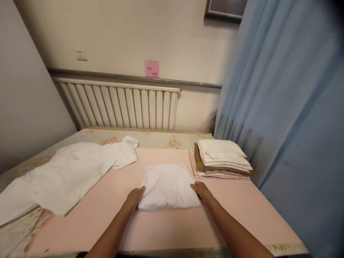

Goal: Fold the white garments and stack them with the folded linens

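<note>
A folded white garment (168, 186) forms a soft, roughly rectangular bundle in the middle of the pink sheet (166, 231). My left hand (136, 196) grips its left edge, thumb on top and the other fingers mostly hidden beneath. On the opposite edge, my right hand (201, 190) holds the bundle in the same way. Whether the garment rests on the sheet or is slightly raised, I cannot tell. To the left, a white long-sleeved garment (72, 172) lies spread out and loosely creased.
At the right stands a stack of folded cloths (223, 159), white over brown and pink. A blue curtain (258, 89) hangs along the right side. Behind the flower-patterned bed surface (158, 139) are a radiator (120, 104) and a wall with a pink note (152, 68).
</note>
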`<state>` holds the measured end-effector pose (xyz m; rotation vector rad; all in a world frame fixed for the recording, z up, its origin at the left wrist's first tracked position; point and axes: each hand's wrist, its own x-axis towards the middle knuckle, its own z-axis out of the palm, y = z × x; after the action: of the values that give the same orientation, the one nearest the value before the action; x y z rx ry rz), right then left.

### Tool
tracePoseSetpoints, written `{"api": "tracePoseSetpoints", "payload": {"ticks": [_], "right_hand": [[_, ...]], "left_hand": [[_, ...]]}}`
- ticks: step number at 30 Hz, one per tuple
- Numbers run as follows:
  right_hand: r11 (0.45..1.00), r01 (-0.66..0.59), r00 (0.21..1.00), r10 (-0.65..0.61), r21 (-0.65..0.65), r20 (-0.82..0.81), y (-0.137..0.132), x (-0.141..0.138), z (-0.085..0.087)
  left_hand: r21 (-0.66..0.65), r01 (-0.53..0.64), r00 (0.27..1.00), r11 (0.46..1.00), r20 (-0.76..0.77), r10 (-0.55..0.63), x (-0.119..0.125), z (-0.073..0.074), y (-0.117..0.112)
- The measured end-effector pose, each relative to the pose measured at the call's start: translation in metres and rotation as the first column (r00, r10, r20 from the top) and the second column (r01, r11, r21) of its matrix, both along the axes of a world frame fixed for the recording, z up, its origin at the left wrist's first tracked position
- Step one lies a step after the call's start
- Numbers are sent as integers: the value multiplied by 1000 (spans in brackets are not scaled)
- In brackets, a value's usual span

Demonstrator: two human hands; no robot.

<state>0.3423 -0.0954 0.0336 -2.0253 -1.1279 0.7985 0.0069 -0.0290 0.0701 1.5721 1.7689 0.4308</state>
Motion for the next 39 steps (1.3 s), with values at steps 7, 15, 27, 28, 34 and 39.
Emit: {"api": "tracePoseSetpoints", "payload": {"ticks": [7, 15, 27, 28, 34, 39], "right_hand": [[999, 31, 995, -32, 21, 91, -26, -5, -4], [987, 149, 933, -159, 56, 321, -43, -22, 2], [989, 117, 877, -147, 92, 458, -92, -35, -5], [987, 120, 877, -157, 111, 454, -94, -36, -8], [967, 107, 868, -205, 233, 452, -100, -40, -22], [963, 90, 885, -194, 254, 424, -100, -38, -23]], "left_hand": [[21, 31, 1000, 999, -8, -31, -1, -5, -12], [125, 31, 992, 992, -124, -16, -8, -23, -26], [125, 49, 973, 991, -232, -19, -23, -30, -69], [178, 33, 964, 983, -265, 16, -21, -26, -73], [581, 320, 895, 748, -445, -36, 44, -12, -84], [541, 555, 801, 631, -552, -231, 108, -38, -78]]}}
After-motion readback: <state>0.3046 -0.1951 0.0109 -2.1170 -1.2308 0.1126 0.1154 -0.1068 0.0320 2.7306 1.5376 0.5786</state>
